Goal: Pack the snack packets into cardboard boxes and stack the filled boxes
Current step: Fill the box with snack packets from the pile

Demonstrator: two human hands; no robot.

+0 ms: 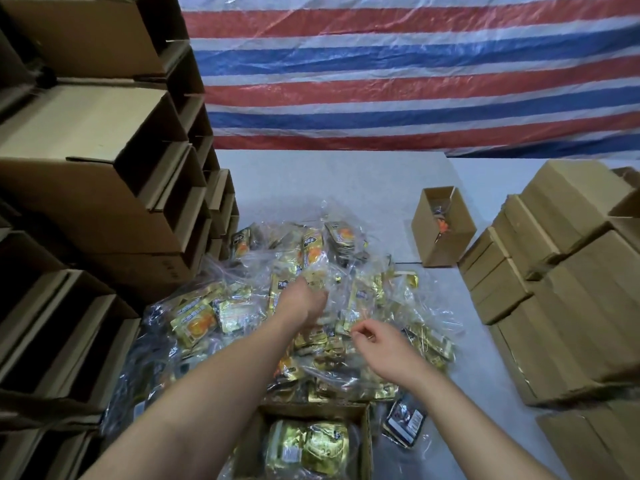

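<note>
Down at the centre of the pale grey surface (346,188) lies a loose heap of shiny gold snack packets in clear plastic wrap (311,306). The left hand (303,299) reaches far into the heap, palm down, its fingers buried among the crinkled plastic; whether its grip has closed on a packet I cannot tell. The right hand (377,344) hovers just above the near right part of the heap, its grip narrow, fingers curled inward with thumb and forefinger nearly meeting, and nothing clearly held. Just below both forearms, at the near edge, an open brown cardboard box (363,441) holds several gold packets. A second small open cardboard box (433,237) stands further back to the right, well apart from the heap. Closed brown boxes are stacked at the right (554,271), and a tall stack of empty open cartons (104,168) rises at the left. A red, white and blue striped tarpaulin (415,81) hangs behind.
</note>
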